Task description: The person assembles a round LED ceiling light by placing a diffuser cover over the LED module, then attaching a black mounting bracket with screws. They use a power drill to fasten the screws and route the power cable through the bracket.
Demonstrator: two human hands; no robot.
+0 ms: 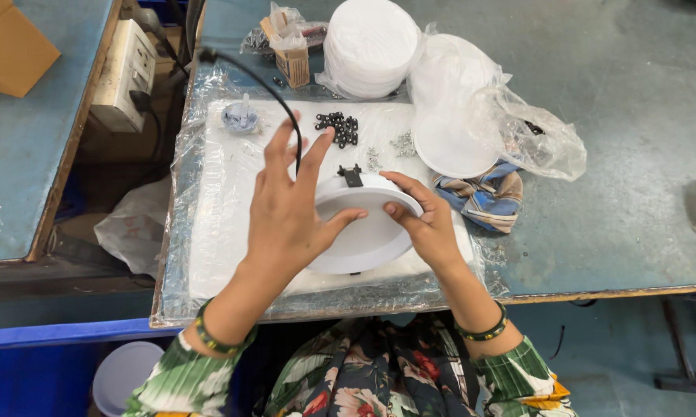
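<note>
A round white lamp housing with a black clip on its far rim rests tilted on a white foam pad. My right hand grips its right rim with fingers curled over the edge. Over the housing's left side hovers my left hand, fingers spread, thumb touching the rim, holding nothing. A black cable runs from the back left down behind my left hand.
Small black parts and silver screws lie on the pad's far side. Stacks of white discs in plastic bags, a small cardboard box and a striped cloth sit behind. A power socket box stands left.
</note>
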